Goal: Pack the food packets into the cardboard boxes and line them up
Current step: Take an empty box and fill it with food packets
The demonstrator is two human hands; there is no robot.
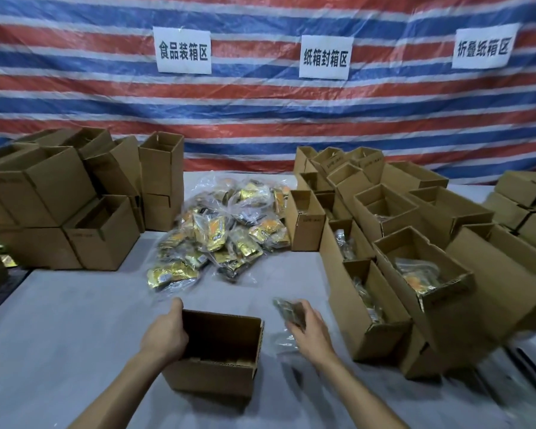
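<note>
Food packet (287, 310), blurred, is pinched in the right hand (310, 331), whose fingers curl round it, just to the right of the open cardboard box (211, 379). The left hand (167, 332) grips that box's left wall, fingers curled over the rim. Beyond both hands lies a heap of packets (220, 233) in clear plastic on the grey table (59, 335). Right of the right hand stand boxes with packets inside (348, 305); far left of the left hand, stacked boxes (53, 187).
</note>
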